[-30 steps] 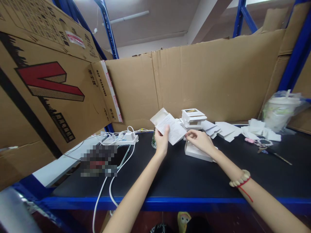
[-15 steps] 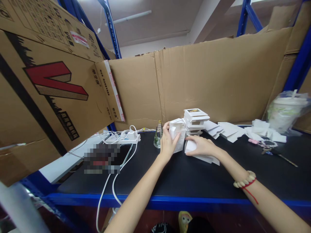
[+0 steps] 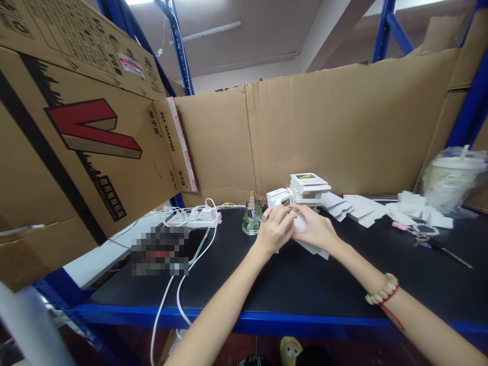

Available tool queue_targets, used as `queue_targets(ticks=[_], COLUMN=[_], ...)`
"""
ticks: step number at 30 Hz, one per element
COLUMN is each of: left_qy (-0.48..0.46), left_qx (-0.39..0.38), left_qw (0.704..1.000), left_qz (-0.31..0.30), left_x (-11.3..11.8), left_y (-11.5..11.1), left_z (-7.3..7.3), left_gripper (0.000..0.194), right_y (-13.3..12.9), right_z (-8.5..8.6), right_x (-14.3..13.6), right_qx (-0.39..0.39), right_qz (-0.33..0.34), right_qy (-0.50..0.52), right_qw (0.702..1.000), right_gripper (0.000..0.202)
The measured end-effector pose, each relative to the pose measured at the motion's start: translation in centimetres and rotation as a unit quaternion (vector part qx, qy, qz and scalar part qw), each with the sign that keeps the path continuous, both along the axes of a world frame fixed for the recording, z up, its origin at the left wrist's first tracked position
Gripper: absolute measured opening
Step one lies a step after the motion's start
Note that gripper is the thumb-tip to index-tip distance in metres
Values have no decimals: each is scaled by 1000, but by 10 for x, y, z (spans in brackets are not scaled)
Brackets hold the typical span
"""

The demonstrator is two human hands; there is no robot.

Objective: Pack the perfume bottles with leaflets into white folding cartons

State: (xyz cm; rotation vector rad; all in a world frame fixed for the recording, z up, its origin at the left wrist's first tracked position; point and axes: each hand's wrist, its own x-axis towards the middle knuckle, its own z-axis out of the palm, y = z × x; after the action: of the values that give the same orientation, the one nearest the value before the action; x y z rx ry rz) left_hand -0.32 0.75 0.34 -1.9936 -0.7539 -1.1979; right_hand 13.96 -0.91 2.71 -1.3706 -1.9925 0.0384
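Left hand (image 3: 277,227) has met right hand (image 3: 313,230); carton (image 3: 133,188) reads “V”

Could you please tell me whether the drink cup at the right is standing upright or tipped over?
Upright: the cup has its white lid on top and its straw pointing up.

The counter (image 3: 343,284) has a smooth, matt black top. The far panel (image 3: 343,127) is matt brown cardboard, lightly creased. The cup (image 3: 452,178) on the right looks like plastic, wrapped in glossy clear film. The small bottle (image 3: 251,206) is perhaps glass; it shines.
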Motion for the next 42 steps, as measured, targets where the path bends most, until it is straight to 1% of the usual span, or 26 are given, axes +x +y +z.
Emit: queue_targets(ticks=[4, 8, 11, 12, 15, 17, 18, 20, 23, 25, 29, 31, 34, 36, 38, 40, 42], left_qy=[-18, -31, -31, -27, 11, 32, 35, 29, 10, -16, -110, -147, -163, -156, -153, -155, -159], left_qx=[-8, -35, 4, 23, 89, 128, 133, 102, 16, -16, -40, -73, -137, -188, -225, -226, -190], left_qw=[999, 998, 998, 998, 996, 991, 989, 990, 990, 990, 987, 980, 962, 948, 937, 934, 940], left_qz=[34, 40, 59, 57, 19, -23, -47, -95, -141, -143, -106, -112, -169, -202, -220, -231, -236], left_x=[0, -2, -2, -2, -1, 1, 3, 8, 14, 15, 12, 10, 9, 10, 11, 12, 12], left_y=[4, 6, 6, 5, 3, -1, -4, -9, -16, -18, -17, -16, -14, -14, -14, -14, -13], left_z=[0, 0, -1, -2, -2, -2, -1, 1, 3, 4, 5, 6, 7, 6, 5, 4, 4], left_gripper=[24, 26, 29, 30, 28, 22, 19, 13, 11, 12, 16, 21, 32, 37, 36, 31, 28], right_y=[-2, -4, -2, -1, 2, 4, 4, 6, 7, 7, 7, 7, 9, 10, 10, 10, 9], right_z=[3, 2, 1, 1, 0, 0, -1, -2, -4, -5, -5, -6, -9, -11, -13, -13, -13], right_x=[-1, -3, -3, -2, 1, 3, 5, 6, 7, 7, 6, 6, 7, 7, 6, 6, 6], right_qx=[22, 8, 8, 12, 27, 35, 40, 54, 88, 114, 164, 184, 198, 194, 183, 171, 158], right_qz=[-33, -37, -34, -35, -43, -49, -50, -53, -50, -41, -20, -1, 55, 82, 97, 115, 139], right_qy=[34, 39, 37, 40, 48, 51, 53, 62, 80, 90, 124, 147, 168, 162, 139, 107, 78], right_qw=[999, 999, 999, 999, 998, 997, 997, 995, 992, 989, 978, 972, 964, 964, 968, 973, 974], right_gripper=[53, 54, 55, 55, 56, 57, 57, 55, 54, 53, 53, 55, 58, 56, 48, 41, 38])
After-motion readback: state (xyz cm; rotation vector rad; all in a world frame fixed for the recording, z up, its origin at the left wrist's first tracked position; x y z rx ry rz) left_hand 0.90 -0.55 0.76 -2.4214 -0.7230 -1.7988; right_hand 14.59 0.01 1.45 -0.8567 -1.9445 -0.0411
